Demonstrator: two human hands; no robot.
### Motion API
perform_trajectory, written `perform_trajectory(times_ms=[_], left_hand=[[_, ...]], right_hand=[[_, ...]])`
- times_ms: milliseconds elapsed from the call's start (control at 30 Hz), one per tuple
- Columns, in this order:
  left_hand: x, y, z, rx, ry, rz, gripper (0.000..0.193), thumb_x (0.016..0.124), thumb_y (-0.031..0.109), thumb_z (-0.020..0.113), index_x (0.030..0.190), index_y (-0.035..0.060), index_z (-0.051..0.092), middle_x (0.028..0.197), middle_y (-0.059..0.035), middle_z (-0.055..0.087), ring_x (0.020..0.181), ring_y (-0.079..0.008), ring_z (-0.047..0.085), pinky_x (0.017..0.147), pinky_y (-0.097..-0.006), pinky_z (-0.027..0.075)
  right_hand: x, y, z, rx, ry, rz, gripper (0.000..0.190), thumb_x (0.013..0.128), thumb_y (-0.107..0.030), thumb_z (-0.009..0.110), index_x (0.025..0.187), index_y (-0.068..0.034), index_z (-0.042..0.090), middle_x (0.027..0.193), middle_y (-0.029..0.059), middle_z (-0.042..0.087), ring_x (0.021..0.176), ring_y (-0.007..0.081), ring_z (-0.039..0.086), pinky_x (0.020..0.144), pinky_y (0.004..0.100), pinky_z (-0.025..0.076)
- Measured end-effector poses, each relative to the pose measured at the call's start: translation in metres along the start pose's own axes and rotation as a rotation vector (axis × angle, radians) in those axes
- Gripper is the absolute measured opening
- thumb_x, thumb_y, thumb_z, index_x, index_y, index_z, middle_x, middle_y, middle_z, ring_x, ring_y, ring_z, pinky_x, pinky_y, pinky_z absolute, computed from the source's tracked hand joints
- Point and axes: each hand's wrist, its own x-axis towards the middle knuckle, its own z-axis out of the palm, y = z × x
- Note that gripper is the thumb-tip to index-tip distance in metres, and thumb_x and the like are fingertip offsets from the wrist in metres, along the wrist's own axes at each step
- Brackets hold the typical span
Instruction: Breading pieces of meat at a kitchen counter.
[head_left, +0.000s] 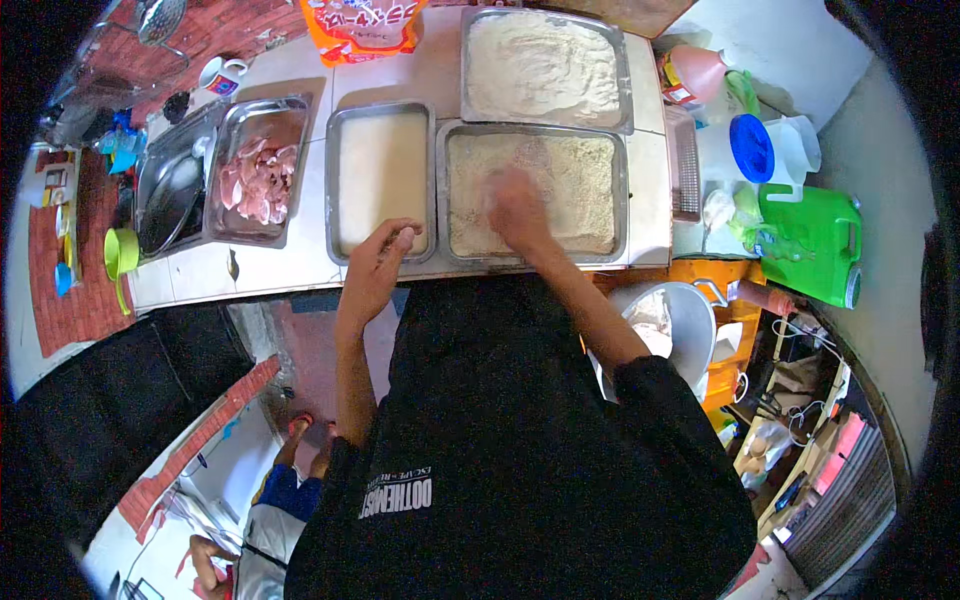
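Note:
My left hand (376, 259) hovers over the near edge of a metal tray (334, 180) of pale, smooth liquid (381, 157). Its fingers are loosely bent and hold nothing that I can see; some whitish residue is on the fingertips. My right hand (519, 210) is blurred by motion above a second metal tray (622, 195) of beige crumbs (581, 202). Blur hides its fingers and whatever may be in them. Behind it, a third tray (627, 82) contains white flour (540, 64). Raw meat pieces (262, 180) lie in a tray (298, 142) at the left.
An orange printed bag (364, 34) and a mug (223, 75) stand at the back. Left are a dark basin (161, 187) and a green dipper (120, 251). A green jerrycan (814, 244) and large pot (694, 315) are right. Another person (281, 495) is behind, lower left.

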Motion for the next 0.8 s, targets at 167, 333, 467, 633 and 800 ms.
perform_trajectory(times_ms=[167, 333, 467, 633, 800], left_hand=[[0.004, 0.001, 0.000, 0.043, -0.022, 0.046, 0.032, 0.105, 0.029, 0.054, 0.116, 0.0015, 0.066, 0.107, -0.0076, 0.071, 0.100, -0.0148, 0.063, 0.091, -0.0305, 0.048], [0.005, 0.003, 0.002, 0.089, -0.044, 0.021, 0.031, 0.105, 0.028, 0.053, 0.116, 0.0025, 0.066, 0.105, -0.0072, 0.070, 0.099, -0.0146, 0.063, 0.090, -0.0303, 0.048], [0.007, 0.001, 0.004, 0.025, -0.028, 0.037, 0.029, 0.104, 0.027, 0.054, 0.116, 0.0036, 0.067, 0.102, -0.0068, 0.070, 0.097, -0.0144, 0.063, 0.089, -0.0302, 0.048], [0.007, 0.007, 0.007, 0.054, -0.040, 0.039, 0.030, 0.104, 0.027, 0.054, 0.116, 0.0034, 0.067, 0.101, -0.0072, 0.070, 0.093, -0.0147, 0.062, 0.087, -0.0303, 0.049], [0.009, 0.015, 0.009, 0.100, -0.057, 0.018, 0.030, 0.104, 0.029, 0.054, 0.117, 0.0056, 0.068, 0.099, -0.0078, 0.070, 0.092, -0.0146, 0.062, 0.086, -0.0302, 0.049]], right_hand=[[-0.010, 0.033, -0.001, -0.340, 0.146, 0.081, 0.042, 0.093, -0.029, 0.062, 0.130, -0.009, 0.059, 0.145, 0.0179, 0.048, 0.133, 0.0394, 0.046, 0.109, 0.0489, 0.039], [-0.015, 0.021, -0.010, -0.221, 0.047, -0.066, 0.042, 0.093, -0.029, 0.062, 0.128, -0.005, 0.062, 0.145, 0.0234, 0.049, 0.139, 0.0431, 0.039, 0.114, 0.0532, 0.033], [-0.024, 0.051, -0.019, -0.214, 0.206, 0.206, 0.043, 0.092, -0.025, 0.063, 0.130, -0.004, 0.059, 0.137, 0.0238, 0.052, 0.132, 0.0430, 0.046, 0.105, 0.0489, 0.043], [-0.012, 0.073, -0.014, 0.076, 0.181, 0.475, 0.045, 0.088, -0.025, 0.068, 0.125, 0.000, 0.062, 0.114, 0.0240, 0.066, 0.103, 0.0408, 0.062, 0.090, 0.0463, 0.051], [-0.006, 0.142, 0.041, 0.332, 0.218, 0.638, 0.038, 0.083, -0.025, 0.073, 0.108, 0.004, 0.069, 0.087, 0.0155, 0.072, 0.074, 0.0264, 0.066, 0.070, 0.0403, 0.051]])
